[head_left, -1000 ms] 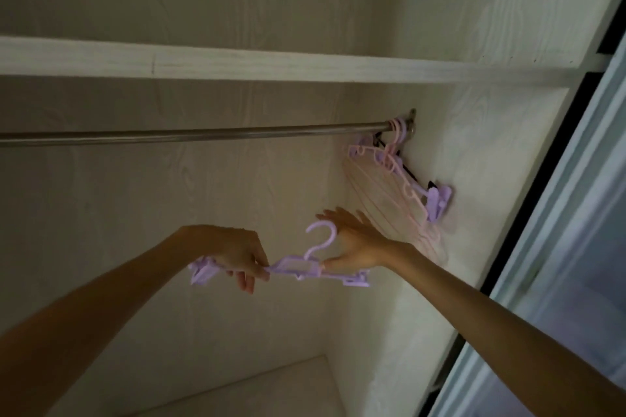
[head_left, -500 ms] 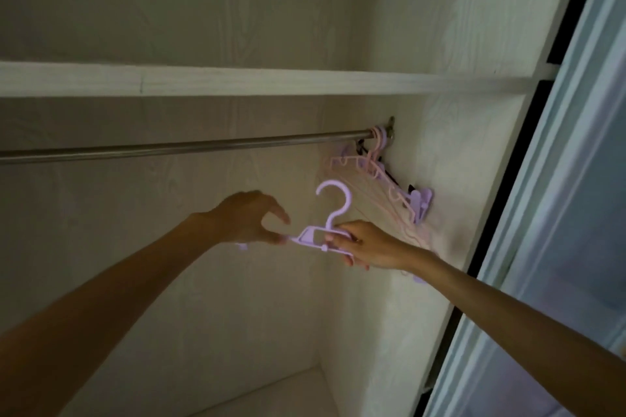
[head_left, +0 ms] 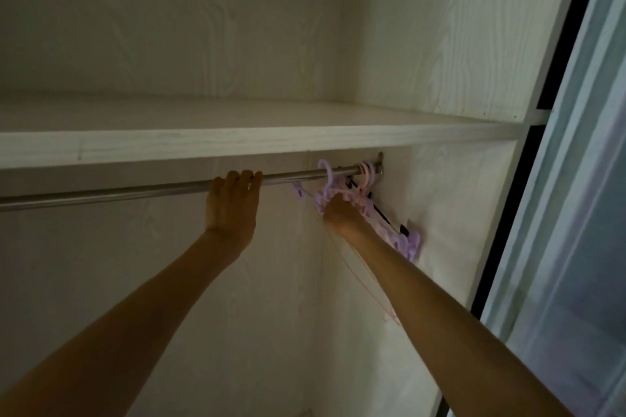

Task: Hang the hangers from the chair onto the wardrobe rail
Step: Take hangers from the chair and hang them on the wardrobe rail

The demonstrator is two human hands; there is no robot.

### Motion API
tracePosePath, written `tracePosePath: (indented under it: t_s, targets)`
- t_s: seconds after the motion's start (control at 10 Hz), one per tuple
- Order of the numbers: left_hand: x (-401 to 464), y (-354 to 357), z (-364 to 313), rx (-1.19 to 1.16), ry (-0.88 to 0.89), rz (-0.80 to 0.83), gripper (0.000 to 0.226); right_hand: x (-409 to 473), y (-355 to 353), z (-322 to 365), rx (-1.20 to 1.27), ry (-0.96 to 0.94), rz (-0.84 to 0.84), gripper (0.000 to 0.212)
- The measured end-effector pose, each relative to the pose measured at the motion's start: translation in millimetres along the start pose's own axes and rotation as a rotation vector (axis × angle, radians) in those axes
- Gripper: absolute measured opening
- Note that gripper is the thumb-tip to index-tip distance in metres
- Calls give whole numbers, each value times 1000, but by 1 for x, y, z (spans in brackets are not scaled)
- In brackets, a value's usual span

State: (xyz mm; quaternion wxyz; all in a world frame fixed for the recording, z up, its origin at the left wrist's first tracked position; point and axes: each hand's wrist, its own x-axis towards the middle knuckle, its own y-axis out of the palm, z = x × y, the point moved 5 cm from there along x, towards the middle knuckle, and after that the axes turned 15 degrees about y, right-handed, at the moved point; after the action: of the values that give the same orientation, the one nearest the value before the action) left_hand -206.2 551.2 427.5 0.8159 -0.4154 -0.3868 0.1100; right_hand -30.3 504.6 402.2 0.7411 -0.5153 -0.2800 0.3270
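Note:
A steel wardrobe rail (head_left: pixel 135 191) runs under a white shelf. My left hand (head_left: pixel 232 203) grips the rail, fingers curled over its top. A purple hanger (head_left: pixel 326 184) has its hook over the rail just right of that hand. My right hand (head_left: pixel 340 213) holds this hanger by its body below the hook. Several more hangers (head_left: pixel 367 174), pink, purple and black, hang bunched at the rail's right end against the side wall. The chair is out of view.
The white shelf (head_left: pixel 271 139) sits close above the rail. The wardrobe's side wall (head_left: pixel 457 213) is just right of the bunched hangers. A sliding door frame (head_left: pixel 576 179) runs down the right edge. A long stretch of rail extends to the left.
Both hands rose to the rail. My left hand let go of the purple hanger and took hold of the rail. My right hand carried the hanger up and its hook now sits over the rail.

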Motion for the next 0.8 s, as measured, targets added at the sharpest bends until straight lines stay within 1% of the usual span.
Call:
tracePosePath:
  t_s: [0.1, 0.2, 0.3, 0.4, 0.5, 0.6, 0.7, 0.8]
  targets:
    - [-4, 4, -2, -10, -16, -3, 66, 4, 5, 4, 28, 17, 28, 37]
    - [-6, 4, -2, -44, -18, -6, 65, 6, 15, 6, 43, 38, 43, 42]
    - [-5, 2, 2, -66, -14, -14, 66, 4, 12, 8, 179, 7, -146, 67]
    - [-7, 2, 0, -80, -23, -26, 67, -5, -14, 16, 233, -193, -540, 66]
    - [-7, 2, -2, -82, -30, -39, 66, 3, -24, 27, 40, -331, -588, 60]
    - [-6, 1, 0, -74, -21, -28, 69, 15, -23, 25, -108, -378, -515, 55]
    - [-6, 2, 0, -67, -20, -13, 72, 19, -31, 16, -181, -419, -580, 51]
    - [-6, 2, -2, -52, -28, 5, 73, 29, -43, 2, -293, -376, -649, 46]
